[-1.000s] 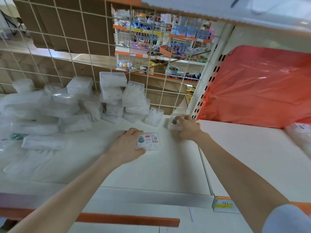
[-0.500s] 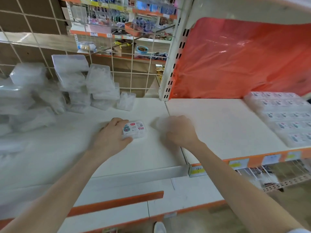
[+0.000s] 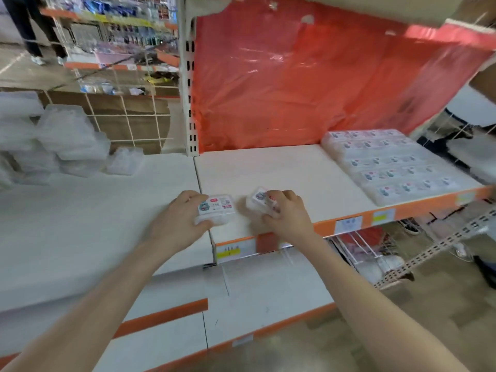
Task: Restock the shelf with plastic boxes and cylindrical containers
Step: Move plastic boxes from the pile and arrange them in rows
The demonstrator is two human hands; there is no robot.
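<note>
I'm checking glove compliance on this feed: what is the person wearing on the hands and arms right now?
Nothing that shows. The left hand and right hand are ungloved; no watch, bracelet or ring is visible, though the picture is slightly blurred. The left forearm and right forearm are uncovered down to the frame's edge; no sleeve is in view.

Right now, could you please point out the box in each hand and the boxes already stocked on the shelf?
Left box [image 3: 216, 209]: head view, on its printed label.
Right box [image 3: 257, 199]: head view, on the lid's uncovered left part.
Stocked boxes [image 3: 397, 165]: head view, on top of the middle row.
</note>
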